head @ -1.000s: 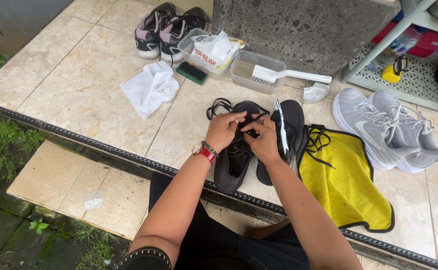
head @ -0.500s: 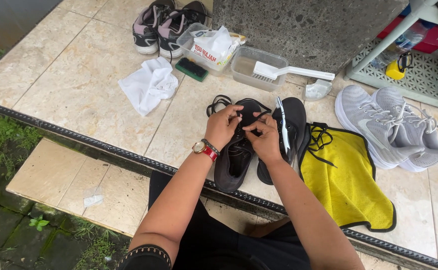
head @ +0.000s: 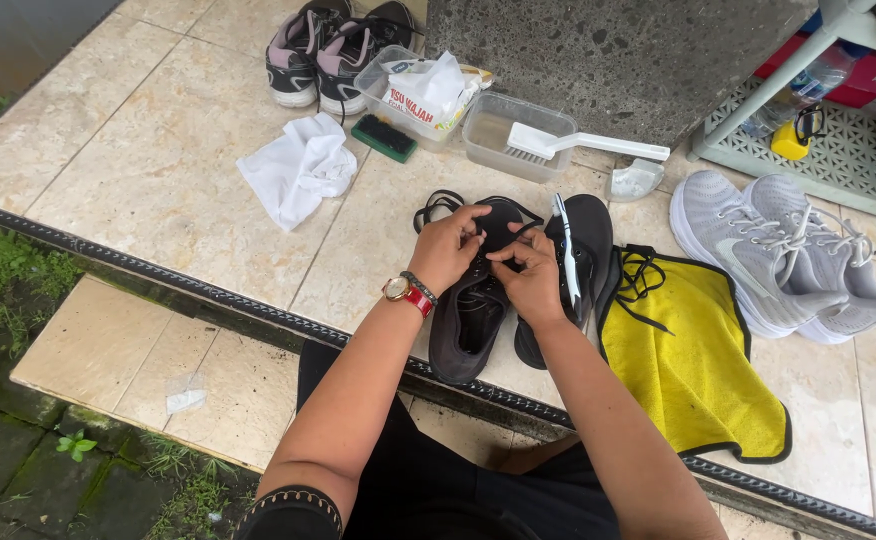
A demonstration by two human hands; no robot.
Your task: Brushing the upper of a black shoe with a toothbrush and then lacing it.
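A black shoe lies on the tiled floor in front of me, its black lace looping out past the toe. My left hand, with a red-strapped watch on the wrist, pinches the lace over the shoe's upper. My right hand grips the lace beside it, the fingers of both hands nearly touching. A second black shoe lies just right, with a white toothbrush resting on it.
A yellow cloth with a loose black lace lies to the right, next to a pair of grey sneakers. Behind are a white rag, a clear tub with a white brush, a tissue box, a green scrub brush and another shoe pair.
Both hands stay on the black shoe's lace, with small finger shifts. The view has tilted slightly.
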